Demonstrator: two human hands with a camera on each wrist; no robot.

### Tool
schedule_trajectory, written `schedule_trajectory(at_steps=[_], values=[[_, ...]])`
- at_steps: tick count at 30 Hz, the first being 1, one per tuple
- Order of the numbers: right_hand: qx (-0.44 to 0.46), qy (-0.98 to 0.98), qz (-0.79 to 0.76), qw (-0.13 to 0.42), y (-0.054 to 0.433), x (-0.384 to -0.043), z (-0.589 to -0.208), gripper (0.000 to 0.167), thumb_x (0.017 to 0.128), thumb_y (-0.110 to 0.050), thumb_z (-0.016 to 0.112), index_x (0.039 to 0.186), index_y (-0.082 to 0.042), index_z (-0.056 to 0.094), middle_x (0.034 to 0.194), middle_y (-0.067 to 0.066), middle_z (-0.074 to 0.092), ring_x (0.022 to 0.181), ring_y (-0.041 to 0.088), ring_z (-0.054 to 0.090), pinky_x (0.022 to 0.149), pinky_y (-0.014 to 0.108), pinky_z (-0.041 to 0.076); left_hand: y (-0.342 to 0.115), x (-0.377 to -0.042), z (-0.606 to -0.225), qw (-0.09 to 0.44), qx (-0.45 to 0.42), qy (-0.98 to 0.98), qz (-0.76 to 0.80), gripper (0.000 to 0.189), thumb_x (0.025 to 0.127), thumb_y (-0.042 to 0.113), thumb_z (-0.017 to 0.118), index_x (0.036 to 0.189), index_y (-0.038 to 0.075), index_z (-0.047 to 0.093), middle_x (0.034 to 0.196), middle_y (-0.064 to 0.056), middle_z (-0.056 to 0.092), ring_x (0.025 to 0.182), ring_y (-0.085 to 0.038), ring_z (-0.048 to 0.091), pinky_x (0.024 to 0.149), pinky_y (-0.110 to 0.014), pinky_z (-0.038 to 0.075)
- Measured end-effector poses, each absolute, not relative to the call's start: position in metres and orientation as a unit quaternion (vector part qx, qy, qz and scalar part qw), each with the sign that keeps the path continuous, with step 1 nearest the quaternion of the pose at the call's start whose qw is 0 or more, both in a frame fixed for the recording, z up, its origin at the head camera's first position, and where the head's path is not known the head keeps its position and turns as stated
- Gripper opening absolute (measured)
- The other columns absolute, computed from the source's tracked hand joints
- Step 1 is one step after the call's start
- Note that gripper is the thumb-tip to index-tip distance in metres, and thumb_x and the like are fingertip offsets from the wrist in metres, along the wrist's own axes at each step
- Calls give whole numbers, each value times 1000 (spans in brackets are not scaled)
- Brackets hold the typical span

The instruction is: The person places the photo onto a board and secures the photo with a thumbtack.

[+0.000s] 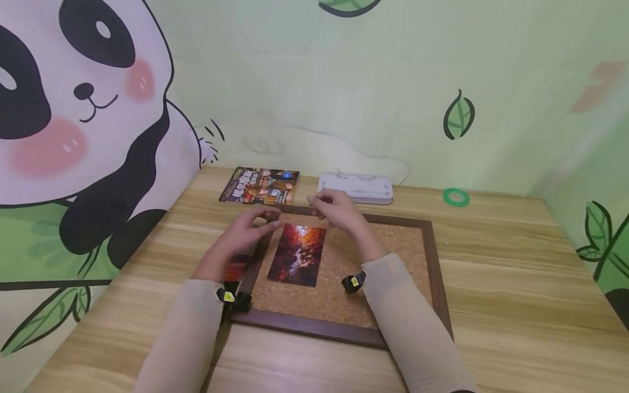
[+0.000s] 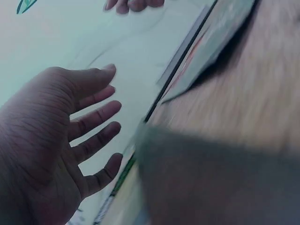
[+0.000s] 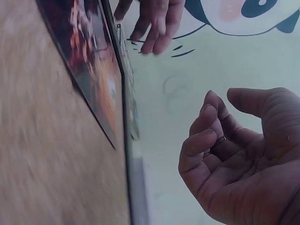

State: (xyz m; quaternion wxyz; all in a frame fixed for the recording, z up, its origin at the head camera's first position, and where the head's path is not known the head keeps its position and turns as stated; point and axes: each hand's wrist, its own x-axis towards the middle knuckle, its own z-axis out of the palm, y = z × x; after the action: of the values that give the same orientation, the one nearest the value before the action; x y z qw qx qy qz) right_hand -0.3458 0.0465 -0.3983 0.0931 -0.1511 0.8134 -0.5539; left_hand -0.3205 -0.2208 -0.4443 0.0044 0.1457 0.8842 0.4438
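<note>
A photo print of a glowing red and orange scene (image 1: 298, 256) lies on the left part of a cork board with a dark wooden frame (image 1: 304, 324). My left hand (image 1: 248, 228) hovers over the photo's upper left corner, its fingers spread and relaxed in the left wrist view. Above the board's far edge, my right hand (image 1: 339, 210) has loosely curled fingers. In the right wrist view, a gap shows between the thumb (image 3: 248, 101) and fingertips, and I see nothing held there. Both hands are off the photo. Partly hidden by the left wrist is another dark red picture (image 1: 237, 268).
Behind the board lie a colourful comic book (image 1: 260, 185) and a white shallow box (image 1: 356, 188). A green tape ring (image 1: 456, 197) lies at the back right of the wooden table (image 1: 511, 284). A wall with a painted panda rises behind.
</note>
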Motion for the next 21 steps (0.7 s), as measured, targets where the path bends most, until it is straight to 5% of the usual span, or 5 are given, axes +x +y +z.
schedule_trajectory(at_steps=[8,16,21], values=[[-168,848,-500,53,78,-340,-382,29,102,-34,59,101,-8,70,101,20,69,93,35,63,72,34,50,-257,-313,-432,-16,157,901,403,43,98,34,66,133,9,62,136,-9,58,123,-34,52,97,-56,46],[-168,863,-476,23,102,-341,-367,28,102,-32,59,104,-6,69,88,7,66,90,35,62,75,34,52,-280,-314,-411,-32,152,914,375,41,99,33,66,133,9,63,135,-13,58,124,-35,50,97,-60,45],[-172,863,-473,24,113,-343,-363,29,103,-30,58,107,-3,67,92,13,66,93,37,61,77,36,51,-289,-313,-405,-27,139,922,361,45,98,38,65,133,11,62,138,-13,57,127,-36,49,99,-60,44]])
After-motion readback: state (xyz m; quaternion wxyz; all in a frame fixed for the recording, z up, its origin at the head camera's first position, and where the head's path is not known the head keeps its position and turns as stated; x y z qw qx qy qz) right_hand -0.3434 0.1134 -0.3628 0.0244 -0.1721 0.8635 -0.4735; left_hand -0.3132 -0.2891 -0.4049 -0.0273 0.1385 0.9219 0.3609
